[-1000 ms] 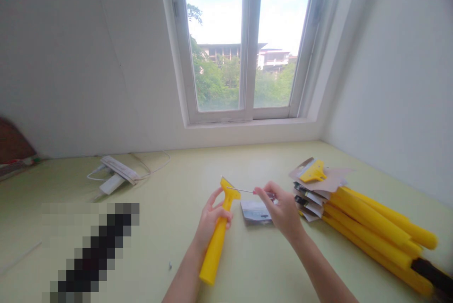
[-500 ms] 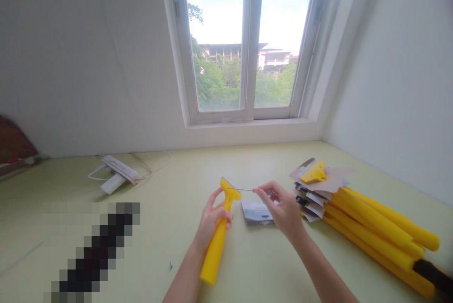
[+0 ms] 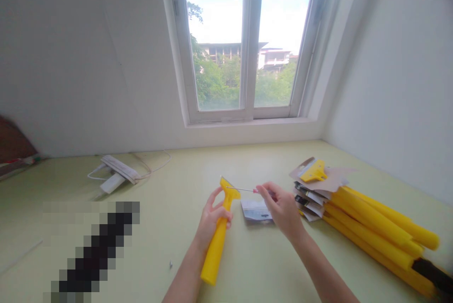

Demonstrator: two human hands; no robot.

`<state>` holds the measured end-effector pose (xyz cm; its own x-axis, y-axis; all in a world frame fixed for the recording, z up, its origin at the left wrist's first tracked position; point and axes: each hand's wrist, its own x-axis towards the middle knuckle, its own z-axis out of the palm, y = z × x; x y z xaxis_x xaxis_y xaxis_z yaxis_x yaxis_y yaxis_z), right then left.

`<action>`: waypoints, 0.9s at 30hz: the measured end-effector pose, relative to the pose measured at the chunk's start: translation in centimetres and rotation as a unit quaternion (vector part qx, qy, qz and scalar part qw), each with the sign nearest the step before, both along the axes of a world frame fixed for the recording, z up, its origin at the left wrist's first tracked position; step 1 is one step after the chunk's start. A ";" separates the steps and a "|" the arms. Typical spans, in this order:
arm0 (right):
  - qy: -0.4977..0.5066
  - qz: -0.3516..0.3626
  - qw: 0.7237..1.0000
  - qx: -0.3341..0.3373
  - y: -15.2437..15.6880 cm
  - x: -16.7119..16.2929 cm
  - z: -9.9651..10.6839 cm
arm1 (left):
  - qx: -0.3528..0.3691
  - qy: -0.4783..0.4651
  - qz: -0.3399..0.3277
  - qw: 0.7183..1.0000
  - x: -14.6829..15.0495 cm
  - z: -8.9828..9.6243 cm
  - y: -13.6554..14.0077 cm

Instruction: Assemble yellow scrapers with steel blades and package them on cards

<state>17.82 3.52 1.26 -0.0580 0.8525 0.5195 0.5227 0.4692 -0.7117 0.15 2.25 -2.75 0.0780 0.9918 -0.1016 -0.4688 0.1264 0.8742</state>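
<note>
A yellow scraper (image 3: pixel 217 251) is tilted above the table, its long handle pointing down toward me. My left hand (image 3: pixel 214 218) is wrapped around it just below the head. In my right hand (image 3: pixel 281 206) is a screwdriver (image 3: pixel 244 189) with a thin metal shaft and a reddish collar; my fingers hide most of its handle. The shaft lies level, its tip touching the scraper's head near the blade. Beneath my right hand, a flat grey-white packet (image 3: pixel 255 212) rests on the table, partly covered by the hand.
Several yellow scrapers (image 3: pixel 375 227) with card sleeves are stacked at the right, one yellow head (image 3: pixel 314 172) on top. A white power strip (image 3: pixel 118 168) with cables sits at the back left. One small screw-like piece (image 3: pixel 171 264) lies left of my left forearm. A pixelated dark patch covers the lower left.
My right hand and the screwdriver have shifted very slightly, with the fingers turned a little on the handle. The scraper and my left hand stay almost in place.
</note>
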 end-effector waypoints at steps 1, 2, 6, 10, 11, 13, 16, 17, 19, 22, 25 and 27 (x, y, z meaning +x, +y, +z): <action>0.004 0.016 1.000 -0.007 -0.1 -0.1 0.0 | 0.002 0.000 0.001 1.000 0.0 0.0 0.0; 0.010 0.031 0.999 -0.011 -0.1 -0.1 0.0 | 0.002 0.000 0.002 1.000 0.0 -0.1 0.0; 0.016 0.069 0.997 -0.007 0.1 -0.1 -0.4 | -0.002 0.007 0.009 1.000 -0.1 0.0 0.0; 0.015 0.025 0.999 0.016 0.4 0.1 -0.5 | -0.005 0.011 0.005 1.000 -0.1 0.1 -0.1; 0.014 0.010 1.000 0.022 0.4 0.2 -0.5 | -0.004 0.010 0.004 1.000 -0.1 0.1 -0.1; 0.007 -0.014 0.999 0.033 0.3 0.2 -0.3 | -0.002 0.009 0.002 1.000 0.0 0.2 -0.1; -0.009 -0.035 0.998 0.048 0.1 0.1 -0.2 | -0.005 0.014 0.006 1.000 0.0 0.2 -0.1; -0.013 -0.036 0.998 0.052 0.0 0.1 -0.2 | -0.007 0.015 0.007 1.000 0.0 0.2 -0.1; -0.018 -0.032 0.998 0.053 0.0 0.1 -0.2 | -0.010 0.015 0.007 1.000 0.0 0.4 -0.2; -0.020 -0.008 0.999 0.042 0.0 0.1 -0.2 | -0.011 0.012 0.003 1.000 0.2 0.6 -0.5; -0.005 0.024 0.999 0.031 -0.1 0.0 -0.5 | 0.004 0.007 0.000 1.000 0.4 0.9 -0.8; 0.009 0.039 0.999 0.029 -0.1 -0.1 -0.6 | 0.004 0.008 0.004 1.000 0.4 0.9 -0.8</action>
<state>17.70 3.44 0.64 -0.1126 0.8146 0.5690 0.4697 0.5483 -0.6919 0.60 1.47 -1.87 0.0677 0.9932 -0.0944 -0.4562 0.1150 0.8824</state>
